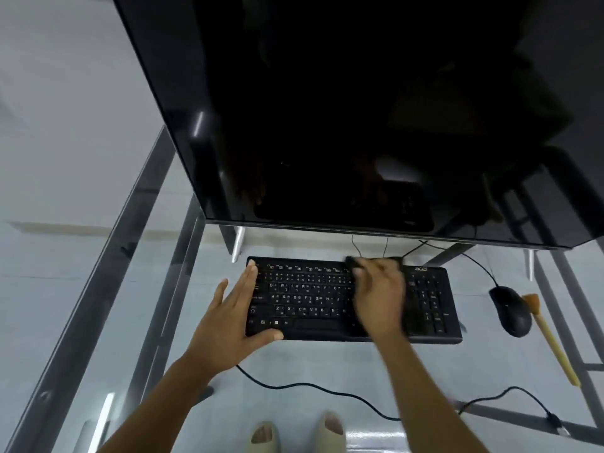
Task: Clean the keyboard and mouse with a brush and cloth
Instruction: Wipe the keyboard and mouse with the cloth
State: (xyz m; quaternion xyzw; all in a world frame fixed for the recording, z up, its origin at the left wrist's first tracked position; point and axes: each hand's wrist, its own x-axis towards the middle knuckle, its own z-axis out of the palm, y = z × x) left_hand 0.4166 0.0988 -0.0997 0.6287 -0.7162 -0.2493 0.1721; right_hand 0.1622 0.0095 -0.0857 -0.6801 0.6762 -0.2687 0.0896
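A black keyboard (313, 302) lies on the glass desk below the monitor. My left hand (235, 305) rests flat on the keyboard's left end, fingers spread, holding it down. My right hand (379, 295) is blurred over the keyboard's right-middle and presses a dark cloth (354, 262) onto the top rows of keys. A black mouse (511, 310) sits to the right of the keyboard. Just right of the mouse lies a brush (549, 338) with a yellow wooden handle and orange bristles, touched by neither hand.
A large dark monitor (359, 109) hangs over the far half of the desk on silver feet. The glass desktop (327, 371) shows the metal frame, a black cable (310, 387) and my sandalled feet beneath it.
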